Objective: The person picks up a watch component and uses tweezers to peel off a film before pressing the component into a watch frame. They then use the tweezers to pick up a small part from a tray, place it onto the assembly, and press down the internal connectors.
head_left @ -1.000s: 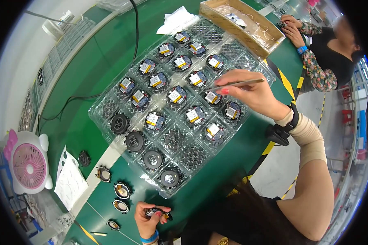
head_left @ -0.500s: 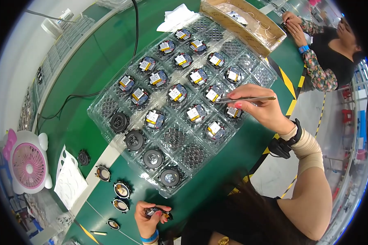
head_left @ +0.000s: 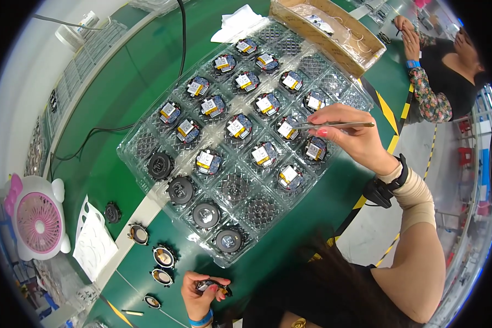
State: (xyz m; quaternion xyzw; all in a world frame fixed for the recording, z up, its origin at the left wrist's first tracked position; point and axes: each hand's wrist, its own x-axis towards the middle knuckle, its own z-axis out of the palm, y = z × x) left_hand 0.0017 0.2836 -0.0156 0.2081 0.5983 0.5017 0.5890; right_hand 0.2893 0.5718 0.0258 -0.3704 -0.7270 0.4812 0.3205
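My left hand [head_left: 199,295] is closed around a small round black module [head_left: 216,286], held low over the table's near edge. In my right hand [head_left: 351,134] a pair of thin metal tweezers [head_left: 341,125] is pinched, its tips pointing left over the clear plastic tray [head_left: 246,210]. Under the tips sits one round circuit module [head_left: 287,128] with a white-and-yellow battery pack; whether they touch it I cannot tell. Several like modules fill the tray's other pockets. Along its near left side lie black round discs [head_left: 206,215], and a few near pockets hold nothing.
Left of the tray lie several open round rings [head_left: 163,255], a black disc [head_left: 112,212] and a white cut sheet [head_left: 93,240]. A pink-and-white fan [head_left: 39,221] stands farther left. Behind the tray is a cardboard box [head_left: 333,41]; another person [head_left: 421,71] works at far right.
My right hand has shifted slightly up and to the right with the tweezers, uncovering more of the module below it. The other person's hands have moved right. My left hand stays nearly still.
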